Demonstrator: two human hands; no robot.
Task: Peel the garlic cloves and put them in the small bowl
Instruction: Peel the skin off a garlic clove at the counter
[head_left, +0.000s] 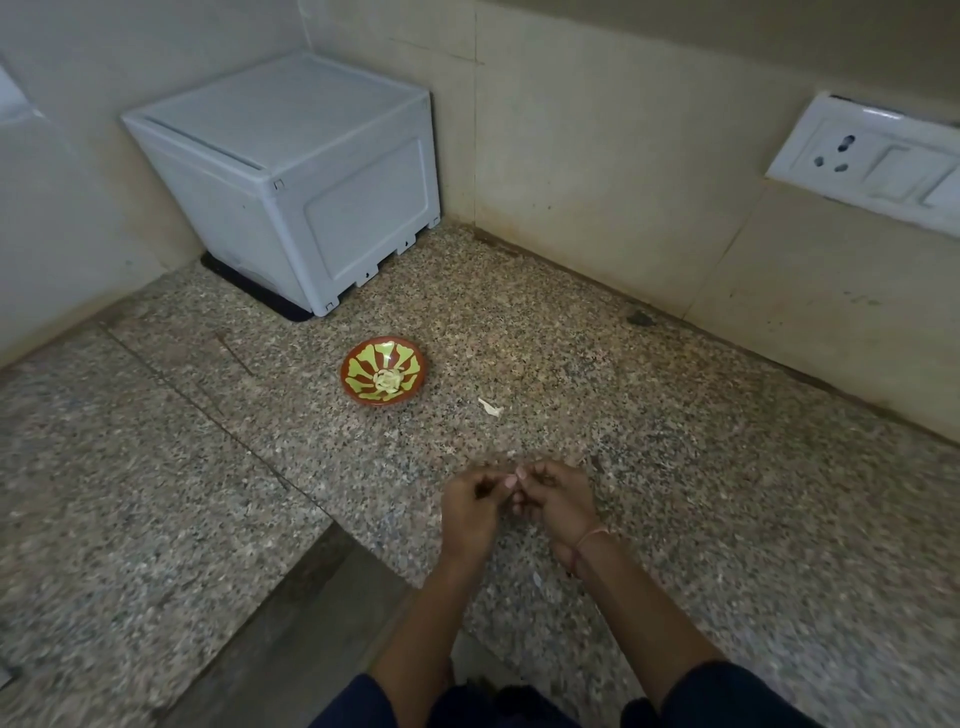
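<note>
At the back left of the speckled stone worktop (675, 467), a white plastic box (291, 176) is sitting in the corner of the tiled walls. Just in front of it and a little to the right, the small bowl (383, 376), red-brown with yellow-green petals, is standing upright and holding a few pale peeled cloves (387, 382) at its middle. A scrap of peel (491, 407) is lying near the bowl's right side. Closer to the person, the left hand (470, 512) is hovering over the worktop, forearm reaching in from the lower edge and fingers curling inward. Its grip is pinching a small pale garlic clove (511, 481) at the fingertips. The right hand (558, 506), a thin thread (592, 536) circling its wrist, is meeting it from the other side, fingers likewise curling and pinching the same clove. Blur is smearing both hands, and the fingers are hiding most of the clove. A wall socket (872, 161) is running off the right edge.
</note>
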